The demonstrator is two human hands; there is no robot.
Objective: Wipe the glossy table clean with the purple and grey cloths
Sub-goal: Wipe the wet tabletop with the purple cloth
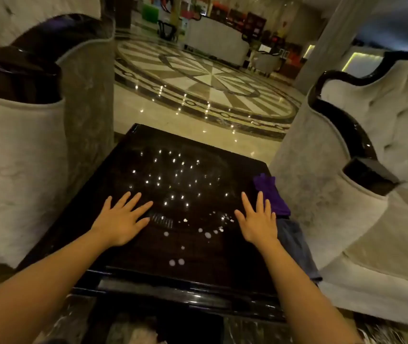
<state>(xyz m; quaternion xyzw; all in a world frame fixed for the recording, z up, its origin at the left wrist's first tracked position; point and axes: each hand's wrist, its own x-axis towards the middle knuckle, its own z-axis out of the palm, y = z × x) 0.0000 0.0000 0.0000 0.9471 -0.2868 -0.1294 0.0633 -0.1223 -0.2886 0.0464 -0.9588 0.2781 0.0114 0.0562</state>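
Glossy dark square table in marble-floored lobby, two pale tufted armchairs flanking; left hand, right hand flat, empty; one purple cloth, one grey cloth.

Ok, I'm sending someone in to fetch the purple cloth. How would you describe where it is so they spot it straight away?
Go to the dark glossy table between the two pale tufted armchairs. Along its right edge, just beyond the right hand, lies the purple cloth. It is the vivid purple one farther from the person; the grey cloth nearer them is dull bluish-grey.
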